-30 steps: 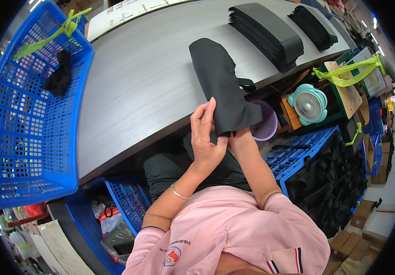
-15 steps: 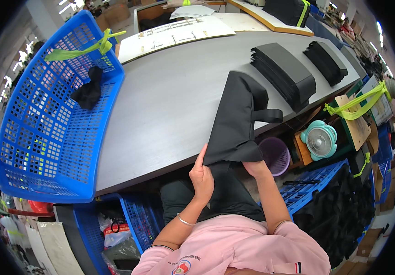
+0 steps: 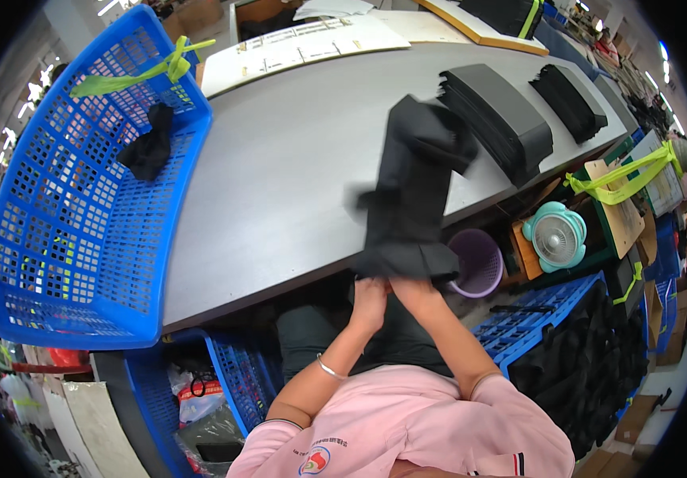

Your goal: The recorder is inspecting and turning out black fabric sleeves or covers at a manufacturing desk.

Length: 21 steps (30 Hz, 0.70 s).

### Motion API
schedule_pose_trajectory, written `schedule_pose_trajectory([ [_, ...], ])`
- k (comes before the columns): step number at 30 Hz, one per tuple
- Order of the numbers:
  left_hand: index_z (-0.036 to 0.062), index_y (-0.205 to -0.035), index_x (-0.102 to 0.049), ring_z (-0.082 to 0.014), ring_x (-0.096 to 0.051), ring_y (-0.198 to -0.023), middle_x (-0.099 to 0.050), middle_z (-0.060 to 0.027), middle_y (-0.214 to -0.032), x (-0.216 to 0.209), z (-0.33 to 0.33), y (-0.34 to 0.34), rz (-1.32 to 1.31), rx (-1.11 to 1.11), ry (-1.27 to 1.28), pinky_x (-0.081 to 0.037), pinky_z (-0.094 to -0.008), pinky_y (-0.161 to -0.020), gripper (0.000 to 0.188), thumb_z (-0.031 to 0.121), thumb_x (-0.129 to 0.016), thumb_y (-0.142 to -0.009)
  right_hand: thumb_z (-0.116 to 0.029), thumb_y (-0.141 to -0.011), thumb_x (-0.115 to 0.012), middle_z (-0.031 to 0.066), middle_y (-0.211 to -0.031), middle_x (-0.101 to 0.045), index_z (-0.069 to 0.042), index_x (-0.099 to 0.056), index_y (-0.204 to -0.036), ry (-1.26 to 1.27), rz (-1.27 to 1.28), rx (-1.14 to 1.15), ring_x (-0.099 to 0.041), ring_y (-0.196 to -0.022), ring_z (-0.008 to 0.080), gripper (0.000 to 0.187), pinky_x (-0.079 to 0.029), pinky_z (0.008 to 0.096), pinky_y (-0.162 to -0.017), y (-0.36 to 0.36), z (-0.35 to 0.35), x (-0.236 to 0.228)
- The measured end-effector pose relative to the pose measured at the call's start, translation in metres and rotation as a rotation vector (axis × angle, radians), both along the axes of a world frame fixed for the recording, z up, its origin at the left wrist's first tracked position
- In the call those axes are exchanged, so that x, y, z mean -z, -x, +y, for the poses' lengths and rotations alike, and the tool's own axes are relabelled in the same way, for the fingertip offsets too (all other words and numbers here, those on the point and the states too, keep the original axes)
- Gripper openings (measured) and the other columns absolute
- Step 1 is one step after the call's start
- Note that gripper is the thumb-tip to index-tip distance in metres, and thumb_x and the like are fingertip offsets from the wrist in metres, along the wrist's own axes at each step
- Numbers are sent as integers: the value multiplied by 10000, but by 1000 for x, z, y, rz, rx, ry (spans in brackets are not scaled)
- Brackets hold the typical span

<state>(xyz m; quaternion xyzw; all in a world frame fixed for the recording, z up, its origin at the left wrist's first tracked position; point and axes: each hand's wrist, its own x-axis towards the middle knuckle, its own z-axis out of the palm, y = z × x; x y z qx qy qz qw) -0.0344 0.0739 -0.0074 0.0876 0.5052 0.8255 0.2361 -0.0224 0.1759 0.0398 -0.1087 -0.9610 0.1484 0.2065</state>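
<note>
A black fabric piece shaped like a bag panel or sleeve point(image 3: 411, 191) is tilted over the table's near edge, smeared by motion. A blurred strap sticks out from its left side. My left hand point(image 3: 370, 301) is closed at its near edge, with the fingertips partly tucked under the cloth. Right beside it, my right hand point(image 3: 412, 293) grips the same edge; the cloth hides most of its fingers. The two hands are close together, nearly touching. Beyond the piece, a stack of folded black panels point(image 3: 499, 119) lies on the grey table point(image 3: 280, 175).
A blue plastic basket point(image 3: 49, 191) holding a black cloth stands tilted at the left. A smaller black stack point(image 3: 571, 103) lies far right. Below the table's right side are a purple bin point(image 3: 477, 263), a teal fan point(image 3: 557, 237) and a blue crate point(image 3: 511, 338) beside heaped black pieces.
The black fabric piece has turned over, so its strap now points left instead of right. My right hand has moved left toward my left hand, whose extended finger has curled in.
</note>
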Motion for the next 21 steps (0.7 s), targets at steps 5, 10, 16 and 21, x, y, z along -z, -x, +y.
schedule_pose_trajectory([
  [5, -74, -819, -689, -119, -611, -712, -700, -67, -790, 17, 1, -3, 26, 131, 280, -479, -298, -652, 271, 93, -511, -940, -101, -828, -562, 209, -938, -674, -18, -675, -924, -327, 427, -78, -660, -847, 378, 170, -526, 488, -767, 17, 5, 34],
  [10, -45, -1081, -629, -113, -611, -787, -671, -78, -936, 6, -14, -5, -53, -42, 99, -499, -264, -704, 194, 105, -574, -971, -169, -875, -543, 191, -1025, -685, -33, -682, -1037, -55, -331, -72, -679, -884, 374, 253, -534, 500, -775, 21, 14, 47],
  [16, 22, -1136, -627, -77, -534, -738, -584, -5, -989, -21, -29, 14, 562, -452, 545, -475, -227, -636, 249, 11, -686, -895, -189, -831, -601, 163, -979, -681, -52, -698, -992, -341, 76, -132, -667, -890, 342, 233, -498, 565, -742, 5, -4, 49],
  [21, 31, -842, -667, -92, -536, -666, -577, -35, -817, -47, -56, -20, 721, -253, 464, -432, -227, -568, 82, -33, -715, -824, -170, -842, -577, 175, -899, -683, -76, -674, -877, -120, -244, -180, -676, -813, 341, 140, -512, 547, -674, 0, 18, 42],
])
